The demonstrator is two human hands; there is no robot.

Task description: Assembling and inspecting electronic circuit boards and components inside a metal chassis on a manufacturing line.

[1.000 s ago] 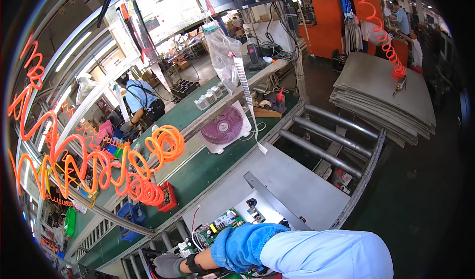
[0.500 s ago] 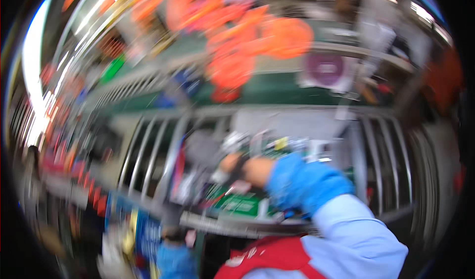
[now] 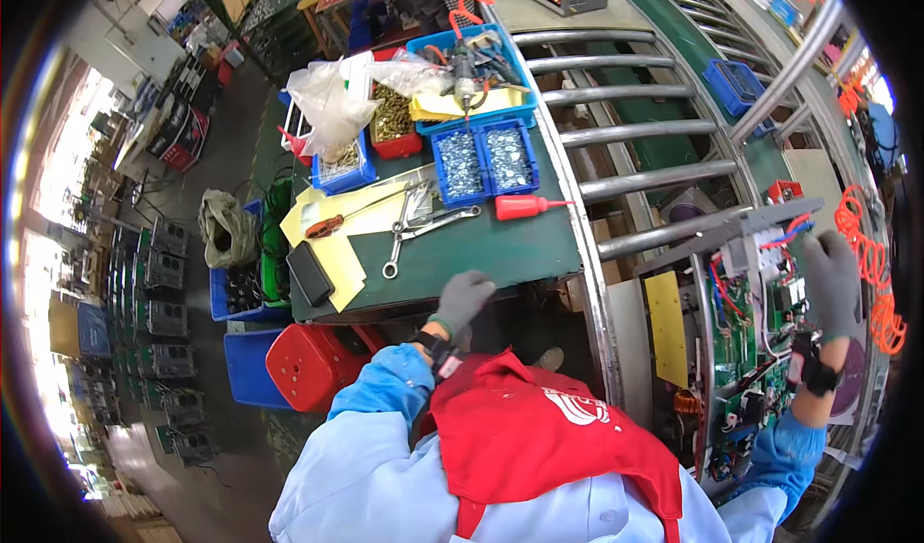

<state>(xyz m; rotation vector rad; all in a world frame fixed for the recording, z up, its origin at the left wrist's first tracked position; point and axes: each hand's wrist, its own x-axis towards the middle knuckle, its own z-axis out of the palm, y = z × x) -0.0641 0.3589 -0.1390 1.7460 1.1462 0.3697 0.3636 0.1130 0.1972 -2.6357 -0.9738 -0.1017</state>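
Note:
My left hand, in a grey glove, hovers just off the near edge of the green bench. Its fingers are loosely stretched to the right and hold nothing. At the right, my right hand, also gloved, is curled by the far end of an open electronic unit with green circuit boards. Red and blue wires run close to its fingertips; what the fingers grip, if anything, is hidden. Nearest my left hand on the bench lie a wrench, another wrench and a screwdriver.
Blue bins of screws, a red squeeze bottle and a black box stand on the bench. A red stool is below it. Metal rollers lie between bench and unit. Coiled orange hose hangs at the right.
The view has swung left from the unit toward the bench, so the unit now lies at the right. My left hand now shows near the bench edge; the earlier frame is blurred.

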